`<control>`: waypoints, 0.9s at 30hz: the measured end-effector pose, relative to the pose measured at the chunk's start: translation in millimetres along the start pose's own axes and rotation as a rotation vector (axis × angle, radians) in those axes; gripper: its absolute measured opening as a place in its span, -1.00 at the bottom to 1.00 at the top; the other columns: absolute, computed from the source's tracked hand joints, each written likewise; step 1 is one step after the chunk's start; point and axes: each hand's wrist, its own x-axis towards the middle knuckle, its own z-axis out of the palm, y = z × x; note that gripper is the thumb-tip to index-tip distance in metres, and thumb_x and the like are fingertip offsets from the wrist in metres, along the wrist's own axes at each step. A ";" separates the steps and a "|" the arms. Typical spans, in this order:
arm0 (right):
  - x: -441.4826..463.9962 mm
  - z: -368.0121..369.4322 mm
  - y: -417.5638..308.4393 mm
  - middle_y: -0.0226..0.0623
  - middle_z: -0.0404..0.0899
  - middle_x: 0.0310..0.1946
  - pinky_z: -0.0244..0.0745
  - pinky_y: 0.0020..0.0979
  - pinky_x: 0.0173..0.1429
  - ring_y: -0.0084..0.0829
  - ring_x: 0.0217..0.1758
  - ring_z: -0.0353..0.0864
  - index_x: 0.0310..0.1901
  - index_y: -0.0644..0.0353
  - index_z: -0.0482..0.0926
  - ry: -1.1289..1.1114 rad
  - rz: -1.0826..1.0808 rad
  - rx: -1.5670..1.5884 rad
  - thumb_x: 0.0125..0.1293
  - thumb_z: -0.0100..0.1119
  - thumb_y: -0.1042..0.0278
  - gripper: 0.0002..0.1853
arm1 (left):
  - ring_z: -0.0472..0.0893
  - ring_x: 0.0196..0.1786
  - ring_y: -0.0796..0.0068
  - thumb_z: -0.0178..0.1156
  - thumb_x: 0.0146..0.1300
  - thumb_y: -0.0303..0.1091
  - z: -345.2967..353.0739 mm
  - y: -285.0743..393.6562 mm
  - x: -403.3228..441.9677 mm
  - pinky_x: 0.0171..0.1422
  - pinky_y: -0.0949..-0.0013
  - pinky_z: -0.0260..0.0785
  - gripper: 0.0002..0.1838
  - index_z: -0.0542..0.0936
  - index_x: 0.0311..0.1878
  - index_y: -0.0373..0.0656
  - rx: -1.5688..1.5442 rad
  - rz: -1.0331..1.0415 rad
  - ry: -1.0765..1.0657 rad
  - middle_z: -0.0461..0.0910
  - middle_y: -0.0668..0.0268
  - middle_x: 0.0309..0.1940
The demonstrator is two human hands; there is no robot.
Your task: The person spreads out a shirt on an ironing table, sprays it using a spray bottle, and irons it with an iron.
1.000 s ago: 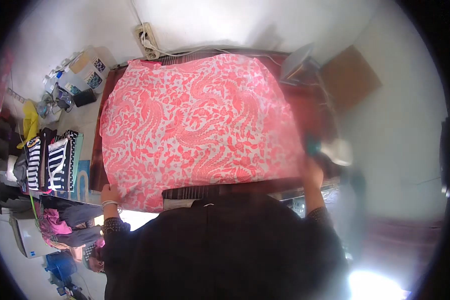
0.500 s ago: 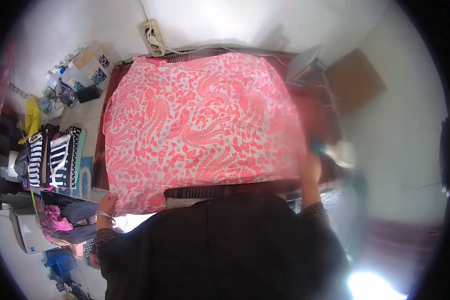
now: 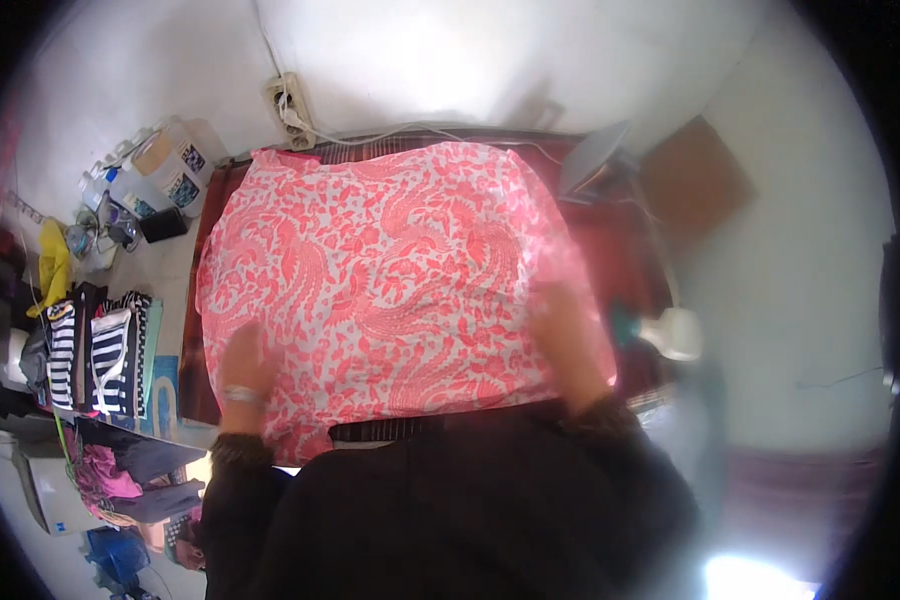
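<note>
A pink-and-white fabric [image 3: 400, 290] with a floral paisley print lies spread over a dark red cloth [image 3: 625, 250] on the table. My left hand [image 3: 250, 360], with a bracelet at its wrist, is over the fabric's lower left part. My right hand [image 3: 560, 320] is over its right side. Both hands are smeared by motion, so their fingers and any grip on the fabric cannot be made out. A white spray bottle [image 3: 678, 334] with a green part lies right of the fabric. At the back right stands what looks like an iron [image 3: 592, 165], tilted up.
A power strip [image 3: 290, 112] with a white cord sits against the wall. Plastic jugs [image 3: 175, 175] and a dark box [image 3: 164, 225] stand at the left. Folded striped cloths [image 3: 110, 350] lie at the left edge. A brown board [image 3: 698, 185] is at the right wall.
Both hands have moved onto the fabric: the left from the lower left corner upward, the right from beside the spray bottle leftward. The view has tilted slightly up.
</note>
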 end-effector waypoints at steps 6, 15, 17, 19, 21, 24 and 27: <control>33.3 59.2 -37.2 -0.13 0.52 0.04 0.33 -0.05 0.23 -0.15 0.11 0.47 0.05 0.17 0.54 -0.168 -0.375 -0.046 0.20 0.08 0.13 -0.57 | 0.06 0.50 0.10 0.15 0.12 0.14 54.1 115.1 40.5 0.48 -0.17 -0.14 -0.16 0.18 0.44 0.03 0.120 0.447 -0.366 0.04 0.13 0.48; 67.7 -50.9 153.8 -0.12 0.56 0.04 0.50 -0.18 0.08 -0.05 0.01 0.58 0.07 0.11 0.55 0.195 0.619 -0.068 0.17 0.23 0.19 -0.58 | -0.08 0.55 0.12 0.04 0.17 0.22 54.1 122.0 81.8 0.45 -0.33 -0.25 -0.10 0.04 0.49 -0.01 0.114 0.233 -0.413 -0.10 0.16 0.52; 97.6 -69.6 177.2 -0.11 0.57 0.02 0.53 -0.24 0.02 -0.06 -0.02 0.61 0.16 0.10 0.48 0.367 0.596 -0.083 0.12 0.30 0.23 -0.47 | -0.09 0.55 0.17 0.02 0.19 0.23 62.2 143.5 86.8 0.47 -0.30 -0.29 -0.13 0.10 0.47 -0.04 0.127 0.391 -0.567 -0.07 0.17 0.52; 135.7 -65.9 211.2 -0.12 0.60 -0.08 0.58 -0.30 -0.12 -0.11 -0.13 0.66 0.23 0.10 0.40 0.467 0.480 0.072 0.15 0.30 0.29 -0.42 | -0.07 0.55 0.17 0.01 0.19 0.23 65.5 171.1 88.6 0.48 -0.28 -0.31 -0.15 0.13 0.46 -0.04 0.096 0.500 -0.542 -0.06 0.19 0.51; 180.4 -75.2 196.5 -0.12 0.59 -0.08 0.59 -0.32 -0.19 -0.16 -0.13 0.66 0.24 0.12 0.37 0.312 0.626 0.327 0.16 0.30 0.29 -0.42 | -0.04 0.54 0.21 -0.02 0.22 0.23 76.9 187.4 88.8 0.51 -0.22 -0.34 -0.19 0.19 0.44 -0.03 0.104 0.632 -0.478 -0.02 0.23 0.51; 209.7 -66.9 212.4 -0.11 0.58 -0.08 0.60 -0.35 -0.29 -0.24 -0.16 0.67 0.22 0.16 0.36 0.222 0.669 0.627 0.20 0.29 0.27 -0.44 | -0.02 0.53 0.18 -0.03 0.22 0.24 82.9 184.2 99.9 0.51 -0.21 -0.33 -0.20 0.20 0.43 -0.01 0.023 0.670 -0.454 0.00 0.23 0.50; 226.6 -38.8 268.4 -0.11 0.57 -0.07 0.62 -0.33 -0.32 -0.29 -0.24 0.69 0.18 0.21 0.38 0.345 0.522 0.408 0.23 0.28 0.22 -0.47 | 0.01 0.52 0.15 -0.03 0.22 0.24 76.7 174.0 117.3 0.51 -0.21 -0.30 -0.22 0.22 0.43 0.02 0.030 0.614 -0.440 0.03 0.20 0.49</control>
